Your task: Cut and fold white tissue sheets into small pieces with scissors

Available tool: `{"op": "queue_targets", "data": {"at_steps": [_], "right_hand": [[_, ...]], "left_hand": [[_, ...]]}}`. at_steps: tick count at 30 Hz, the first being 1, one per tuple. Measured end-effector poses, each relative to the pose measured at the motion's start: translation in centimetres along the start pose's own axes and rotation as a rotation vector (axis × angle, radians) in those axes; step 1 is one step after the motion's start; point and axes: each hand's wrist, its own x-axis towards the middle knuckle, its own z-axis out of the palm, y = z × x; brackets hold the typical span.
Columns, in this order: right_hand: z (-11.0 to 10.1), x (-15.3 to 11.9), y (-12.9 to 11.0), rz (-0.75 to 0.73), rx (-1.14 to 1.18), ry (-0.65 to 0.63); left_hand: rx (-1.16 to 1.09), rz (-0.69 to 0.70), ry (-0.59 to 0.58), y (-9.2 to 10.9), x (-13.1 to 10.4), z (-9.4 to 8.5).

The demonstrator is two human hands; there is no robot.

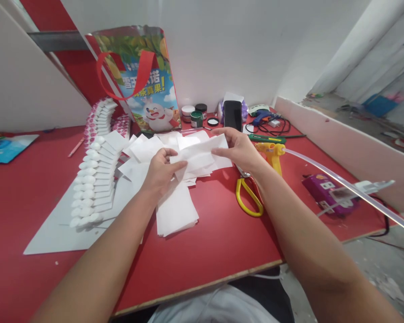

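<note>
A thin white sheet of paper [202,151] stretches between my two hands above the red table. My left hand [163,170] pinches its left end between thumb and fingers. At the right end, my right hand [237,148] grips the sheet near its upper corner. Under and behind it lies a loose pile of white paper sheets [146,148]. Closer to me rests a neat stack of white paper [177,215]. On the left, a row of white cotton-like tips on folded white strips [101,179] stands on a grey-white board [50,237].
Yellow-handled scissors [249,197] lie by my right forearm. Beyond it are a yellow glue gun [272,154] with a long clear glue stick [350,188] and a purple box [333,193]. A colourful bag [148,85], paint jars [197,119] and a phone [233,114] stand along the wall.
</note>
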Motion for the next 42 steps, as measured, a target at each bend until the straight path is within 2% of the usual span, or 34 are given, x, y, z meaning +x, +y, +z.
{"op": "queue_targets", "data": {"at_steps": [4, 6, 10, 13, 17, 22, 32, 42], "right_hand": [[-0.2, -0.2, -0.1, 0.146, 0.138, -0.028], [-0.1, -0.3, -0.3, 0.180, 0.197, -0.064], [0.2, -0.6, -0.6, 0.215, 0.233, -0.184], [0.3, -0.7, -0.8, 0.212, 0.176, -0.231], [-0.2, -0.6, -0.8, 0.185, 0.152, -0.205], [-0.7, -0.4, -0.7, 0.240, 0.197, -0.224], [-1.3, -0.5, -0.7, 0.269, 0.303, -0.160], [-1.4, -0.5, -1.5, 0.263, 0.377, -0.199]], "left_hand": [[-0.184, -0.075, -0.138, 0.3, 0.0, 0.1], [-0.243, -0.080, -0.167, 0.4, -0.1, 0.3], [-0.289, -0.035, -0.133, 0.2, -0.2, 0.7], [-0.208, -0.008, -0.108, -0.1, -0.3, 0.8], [-0.116, 0.023, -0.150, -0.4, -0.3, 0.5], [-0.192, 0.046, -0.213, -0.4, 0.0, -0.2], [-0.235, 0.017, -0.320, 0.1, -0.6, -0.6], [-0.257, -0.006, -0.419, 0.6, -1.0, -1.2]]}}
